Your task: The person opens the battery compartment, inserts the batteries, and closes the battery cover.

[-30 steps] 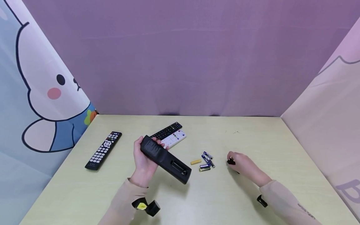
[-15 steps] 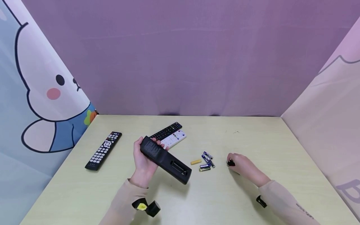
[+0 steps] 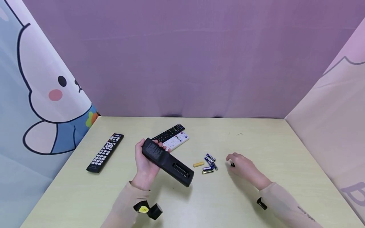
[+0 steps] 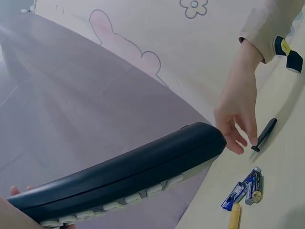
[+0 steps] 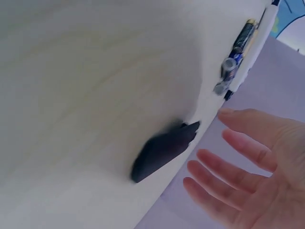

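Observation:
A black remote control (image 3: 162, 156) lies in my left hand (image 3: 145, 167), which grips its upper part with the fingers around the edge. Its back faces up, and the uncovered battery compartment (image 3: 181, 170) shows near the lower end. Below my right hand (image 3: 243, 166), a black battery cover (image 5: 164, 150) rests on the table. The right fingers (image 5: 228, 164) are spread and relaxed, apart from the cover in the right wrist view. To the left of that hand lie several blue batteries (image 3: 209, 162) and a yellow battery (image 3: 198, 164).
A black remote with white buttons (image 3: 105, 153) lies at the left of the table (image 3: 216, 202). Behind my left hand are another black remote (image 3: 169, 132) and a white remote (image 3: 176, 141), side by side. A purple curtain (image 3: 194, 63) rises behind the table.
My right hand has let go of the battery cover on the table and shifted slightly left, its fingers loosened. The left hand and its remote control stay in place.

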Demonstrator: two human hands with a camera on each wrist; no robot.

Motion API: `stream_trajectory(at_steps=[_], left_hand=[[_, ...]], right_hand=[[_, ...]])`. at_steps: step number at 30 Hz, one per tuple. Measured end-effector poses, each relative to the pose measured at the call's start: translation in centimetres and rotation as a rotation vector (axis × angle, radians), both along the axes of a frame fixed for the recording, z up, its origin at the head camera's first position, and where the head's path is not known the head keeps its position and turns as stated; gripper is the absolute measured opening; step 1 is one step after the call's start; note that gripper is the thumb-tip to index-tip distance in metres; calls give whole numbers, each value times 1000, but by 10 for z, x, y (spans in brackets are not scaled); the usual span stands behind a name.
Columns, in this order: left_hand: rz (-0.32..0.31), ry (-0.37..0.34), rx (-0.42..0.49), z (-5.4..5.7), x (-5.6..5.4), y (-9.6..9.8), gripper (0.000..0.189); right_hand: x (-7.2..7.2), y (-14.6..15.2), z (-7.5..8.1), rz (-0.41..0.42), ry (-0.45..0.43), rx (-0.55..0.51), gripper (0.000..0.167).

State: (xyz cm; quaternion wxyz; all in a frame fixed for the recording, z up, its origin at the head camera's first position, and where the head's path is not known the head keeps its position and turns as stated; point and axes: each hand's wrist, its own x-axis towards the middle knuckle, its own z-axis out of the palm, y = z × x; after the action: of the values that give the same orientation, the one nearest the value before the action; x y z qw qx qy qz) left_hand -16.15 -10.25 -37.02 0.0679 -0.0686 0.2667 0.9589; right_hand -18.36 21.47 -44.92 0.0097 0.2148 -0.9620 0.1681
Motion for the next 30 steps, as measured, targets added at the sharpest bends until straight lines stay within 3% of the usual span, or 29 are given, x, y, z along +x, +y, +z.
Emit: stream_trajectory(at_steps=[4,10,16,24,30], left_hand=[[-2,-3,6,-1,0,0,41],[-9,3,11,-1,0,0,43],[-12,-13,26,-1,-1,0,42],[-14,-23,35,-2,-1,-1,40],[-21,-16,31,-3,-1,-2,41]], right_hand=[[3,-10,3,37,42,-28,24],[7,-26,5,164,59,-76,22],[10,-38,3,283,92,-47,21],[12,-47,-2,313,97,-36,22],[10,-52,-7,287,81,-25,20]])
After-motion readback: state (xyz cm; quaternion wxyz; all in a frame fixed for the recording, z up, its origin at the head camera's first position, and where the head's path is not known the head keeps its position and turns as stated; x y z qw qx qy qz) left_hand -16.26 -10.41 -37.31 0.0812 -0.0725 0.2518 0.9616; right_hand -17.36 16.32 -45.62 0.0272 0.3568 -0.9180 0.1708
